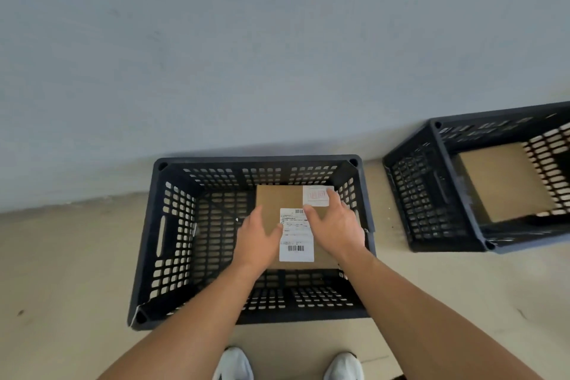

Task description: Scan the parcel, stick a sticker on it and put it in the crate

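A brown cardboard parcel lies inside the dark slatted crate, toward its right half. The parcel bears a white shipping label with barcodes and a white sticker with red print at its far right corner. My left hand holds the parcel's left edge, thumb on top beside the label. My right hand lies over the parcel's right side, fingers spread on top and reaching the sticker.
A second dark crate stands to the right with another brown box in it. Both crates sit on a beige floor against a pale wall. My white shoes show at the bottom edge.
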A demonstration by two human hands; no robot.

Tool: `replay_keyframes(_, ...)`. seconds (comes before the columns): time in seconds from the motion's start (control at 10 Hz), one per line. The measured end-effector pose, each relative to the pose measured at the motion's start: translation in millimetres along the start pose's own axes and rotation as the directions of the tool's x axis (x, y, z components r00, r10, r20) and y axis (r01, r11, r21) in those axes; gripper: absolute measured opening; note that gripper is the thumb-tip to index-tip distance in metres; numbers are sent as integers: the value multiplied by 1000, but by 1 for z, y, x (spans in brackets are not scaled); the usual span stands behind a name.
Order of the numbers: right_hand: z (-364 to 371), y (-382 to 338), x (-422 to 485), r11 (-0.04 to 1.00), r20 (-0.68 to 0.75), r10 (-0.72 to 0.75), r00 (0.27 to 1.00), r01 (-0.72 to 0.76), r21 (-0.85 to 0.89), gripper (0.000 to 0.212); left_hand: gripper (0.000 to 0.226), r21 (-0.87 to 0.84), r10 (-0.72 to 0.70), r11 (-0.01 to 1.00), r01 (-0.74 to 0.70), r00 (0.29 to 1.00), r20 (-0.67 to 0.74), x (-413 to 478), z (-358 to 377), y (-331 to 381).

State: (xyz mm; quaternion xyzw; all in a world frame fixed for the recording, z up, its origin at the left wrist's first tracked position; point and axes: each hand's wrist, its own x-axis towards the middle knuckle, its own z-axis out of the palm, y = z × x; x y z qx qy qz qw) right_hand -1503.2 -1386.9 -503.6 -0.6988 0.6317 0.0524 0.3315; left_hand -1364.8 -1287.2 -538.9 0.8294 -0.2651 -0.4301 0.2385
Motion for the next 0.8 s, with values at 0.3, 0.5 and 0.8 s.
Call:
replay_keyframes(0.3, -154, -88, -106, 996, 7, -88, 996, 88, 30, 88, 70, 18, 119, 993, -119, 993, -14, -118, -118, 139)
replay_keyframes(0.5, -278, -149, -184, 983, -70, -180, 981, 182, 35, 84, 66, 33, 197, 980, -195, 979, -52, -205, -203, 242)
replay_keyframes(0.8, -443, -242, -267, 935, -263, -338, 903, 355, 16, 82, 67, 327, 427, 878, -350, 881, -204, -309, -317, 391)
